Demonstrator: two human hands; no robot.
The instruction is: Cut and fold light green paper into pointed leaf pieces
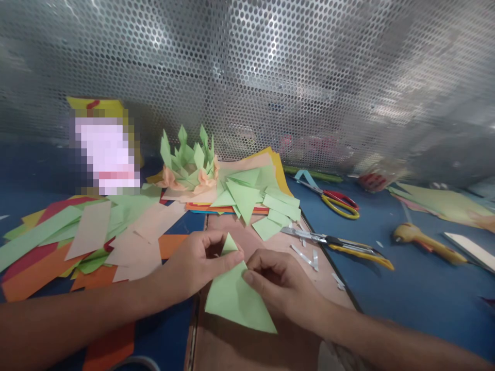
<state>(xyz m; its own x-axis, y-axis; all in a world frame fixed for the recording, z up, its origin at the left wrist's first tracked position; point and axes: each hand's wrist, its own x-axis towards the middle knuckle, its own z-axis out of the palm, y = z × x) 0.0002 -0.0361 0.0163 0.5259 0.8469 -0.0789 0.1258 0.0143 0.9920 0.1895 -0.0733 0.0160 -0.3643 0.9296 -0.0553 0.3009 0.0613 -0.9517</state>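
Observation:
Between my hands is a light green piece of paper (237, 304), roughly triangular, with its narrow tip pointing away from me and its wide edge toward me. My left hand (201, 260) pinches it near the tip, thumb on top. On its right edge, my right hand (276, 283) is closed with thumb and forefinger on the paper. Beyond the hands lie cut and folded green paper pieces (244, 196) on a stack of coloured sheets. Behind them stands a green folded-paper crown shape (189, 159) with peach paper pieces at its base.
A brown board (232, 345) lies on the blue table. Loose coloured paper scraps (88, 226) spread at left. Toward the right are a utility knife (340, 245), scissors (336, 201) and a yellow glue gun (425, 242). A perforated metal panel (247, 77) rises behind.

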